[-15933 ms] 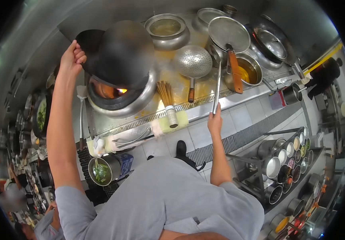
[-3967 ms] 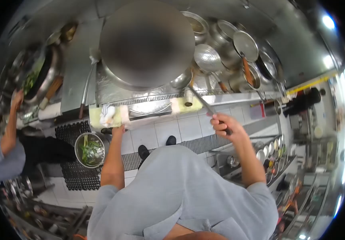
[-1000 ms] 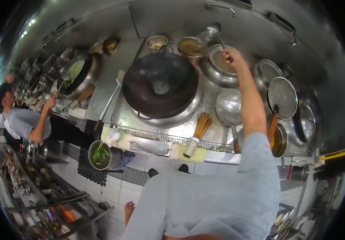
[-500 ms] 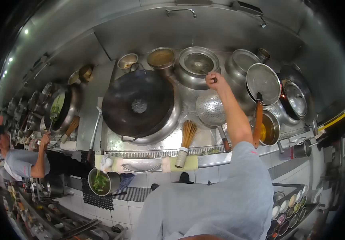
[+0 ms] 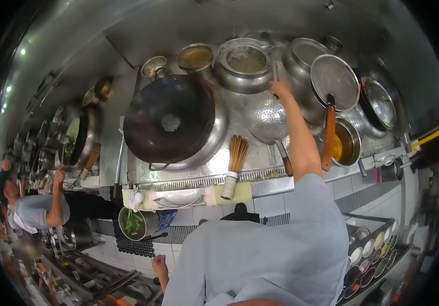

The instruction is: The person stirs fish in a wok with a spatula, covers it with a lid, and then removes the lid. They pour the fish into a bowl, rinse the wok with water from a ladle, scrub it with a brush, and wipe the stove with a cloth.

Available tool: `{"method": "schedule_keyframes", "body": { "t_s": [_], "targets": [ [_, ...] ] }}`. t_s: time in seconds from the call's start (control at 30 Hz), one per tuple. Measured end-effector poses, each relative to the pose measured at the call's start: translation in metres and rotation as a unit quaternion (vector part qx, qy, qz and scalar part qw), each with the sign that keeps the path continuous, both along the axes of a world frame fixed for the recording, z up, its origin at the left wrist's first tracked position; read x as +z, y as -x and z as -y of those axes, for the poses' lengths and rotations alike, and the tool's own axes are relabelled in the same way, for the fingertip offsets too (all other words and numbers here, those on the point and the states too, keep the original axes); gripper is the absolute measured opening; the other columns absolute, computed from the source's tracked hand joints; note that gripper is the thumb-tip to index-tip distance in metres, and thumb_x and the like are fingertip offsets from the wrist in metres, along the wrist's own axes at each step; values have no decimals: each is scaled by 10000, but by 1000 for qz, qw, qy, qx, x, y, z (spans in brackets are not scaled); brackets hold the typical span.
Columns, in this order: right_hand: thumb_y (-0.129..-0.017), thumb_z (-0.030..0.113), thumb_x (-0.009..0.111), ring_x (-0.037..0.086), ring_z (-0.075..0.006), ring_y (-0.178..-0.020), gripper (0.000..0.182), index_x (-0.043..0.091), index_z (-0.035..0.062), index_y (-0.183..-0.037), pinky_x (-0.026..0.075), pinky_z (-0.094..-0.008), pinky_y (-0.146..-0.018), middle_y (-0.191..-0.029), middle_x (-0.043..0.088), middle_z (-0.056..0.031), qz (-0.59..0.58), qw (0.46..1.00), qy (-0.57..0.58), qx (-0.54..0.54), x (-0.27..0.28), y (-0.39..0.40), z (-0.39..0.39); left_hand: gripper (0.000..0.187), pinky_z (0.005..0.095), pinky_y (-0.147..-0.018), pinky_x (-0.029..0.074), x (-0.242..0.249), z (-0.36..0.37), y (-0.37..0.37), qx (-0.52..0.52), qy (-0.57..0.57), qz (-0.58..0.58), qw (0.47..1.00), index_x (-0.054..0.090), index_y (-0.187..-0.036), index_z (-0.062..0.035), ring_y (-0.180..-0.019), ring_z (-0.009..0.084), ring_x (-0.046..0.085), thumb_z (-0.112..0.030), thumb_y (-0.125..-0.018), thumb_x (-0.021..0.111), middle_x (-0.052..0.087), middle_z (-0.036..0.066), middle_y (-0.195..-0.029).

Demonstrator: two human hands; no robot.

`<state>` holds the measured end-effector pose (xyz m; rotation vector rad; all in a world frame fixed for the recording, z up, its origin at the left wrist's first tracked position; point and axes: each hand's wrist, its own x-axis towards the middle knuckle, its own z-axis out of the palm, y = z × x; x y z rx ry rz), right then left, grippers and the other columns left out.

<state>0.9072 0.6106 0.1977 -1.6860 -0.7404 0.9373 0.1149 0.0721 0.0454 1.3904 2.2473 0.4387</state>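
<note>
My right hand [image 5: 281, 89] is closed round the handle of a ladle [image 5: 275, 66], which stands up at the right side of a steel pot of liquid [image 5: 246, 59]. Just below that hand lies a perforated strainer [image 5: 266, 120] with a wooden handle. Low in the view, beside my grey shirt, my left hand [image 5: 160, 264] is closed; whether it holds anything is hidden. A large black wok [image 5: 171, 122] sits left of the strainer, and a bamboo brush [image 5: 237, 155] stands between them at the counter's front edge.
A mesh strainer [image 5: 335, 81] with an orange handle rests above a pot of yellow liquid [image 5: 346, 145] at the right. Greens fill a pot [image 5: 138, 223] below the counter. Another person [image 5: 41, 206] works at a wok on the far left. Bowls of ingredients [image 5: 377, 252] stand lower right.
My right hand has risen slightly with the ladle, which now stands upright at the pot's right side. My left hand has come into view at the bottom. The whole view has shifted a little.
</note>
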Motion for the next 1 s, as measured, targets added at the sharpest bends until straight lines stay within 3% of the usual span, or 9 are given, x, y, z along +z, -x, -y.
{"method": "schedule_keyframes", "body": {
  "t_s": [0.13, 0.2, 0.27, 0.37, 0.57, 0.67, 0.77, 0.87, 1.0],
  "targets": [
    [-934, 94, 537, 461, -92, -485, 99, 447, 78, -895, 325, -277, -384, -674, 496, -6, -252, 963, 11, 96, -18, 15, -18, 166, 373, -748, 512, 48, -97, -21, -57, -95, -11, 994, 672, -959, 5, -797, 255, 659, -153, -916, 643, 695, 157, -886],
    [-936, 82, 515, 462, -87, -478, 124, 435, 74, -842, 324, -272, -395, -678, 490, -3, -517, 851, -57, 72, -6, 21, -23, 158, 357, -742, 505, 91, -130, -46, -46, -83, 40, 995, 665, -972, 3, -786, 236, 645, -143, -917, 639, 687, 140, -871],
    [-939, 76, 495, 465, -84, -475, 121, 436, 62, -835, 323, -266, -409, -679, 488, -1, -739, 652, -149, 81, -2, 25, -7, 161, 326, -733, 491, 107, -141, -58, -73, -83, 72, 991, 659, -999, -2, -769, 201, 617, -138, -917, 635, 671, 111, -842],
    [-945, 90, 497, 469, -80, -481, 120, 446, 41, -849, 317, -263, -424, -680, 487, -1, -746, 582, -298, 126, -24, 49, 17, 188, 339, -759, 501, 91, -128, -61, -105, -30, 52, 993, 667, -1025, -18, -804, 231, 645, -157, -900, 653, 682, 132, -869],
    [-943, 105, 499, 441, -73, -472, 126, 459, 74, -828, 308, -270, -408, -655, 469, 17, -723, 639, -261, 40, 35, 63, 99, 245, 375, -828, 510, 73, -115, -69, -229, 71, 43, 970, 686, -1073, -50, -938, 295, 669, -194, -874, 691, 687, 176, -999],
    [-945, 106, 495, 445, -62, -474, 124, 457, 72, -832, 314, -260, -403, -656, 473, 21, -633, 742, -217, 33, 52, 65, 160, 269, 355, -850, 507, 96, -153, -109, -244, 121, 98, 957, 681, -1103, -40, -969, 266, 663, -212, -896, 679, 685, 156, -1066],
    [-947, 104, 490, 447, -52, -475, 113, 459, 69, -844, 311, -239, -399, -662, 478, 26, -591, 795, -129, 38, 70, 69, 222, 385, 333, -885, 495, 114, -204, -162, -205, 154, 406, 877, 582, -1261, -37, -1042, 218, 628, -235, -937, 647, 652, 119, -1162],
    [-946, 78, 535, 455, -32, -483, 107, 473, 6, -996, 288, -221, -382, -702, 490, 16, -612, 779, -136, 18, 69, 84, 256, 555, 327, -903, 483, 143, -238, -252, -289, 246, 557, 739, 407, -1438, -82, -1114, 213, 591, -229, -952, 630, 606, 117, -1245],
    [-936, 87, 525, 436, -29, -468, 99, 479, 10, -979, 298, -223, -391, -668, 466, 28, -725, 668, -165, 2, 59, 91, 289, 596, 371, -900, 488, 107, -263, -379, -559, 263, 451, 644, 381, -1473, -155, -1045, 212, 590, -292, -948, 627, 538, 89, -1304]
  ]
}}
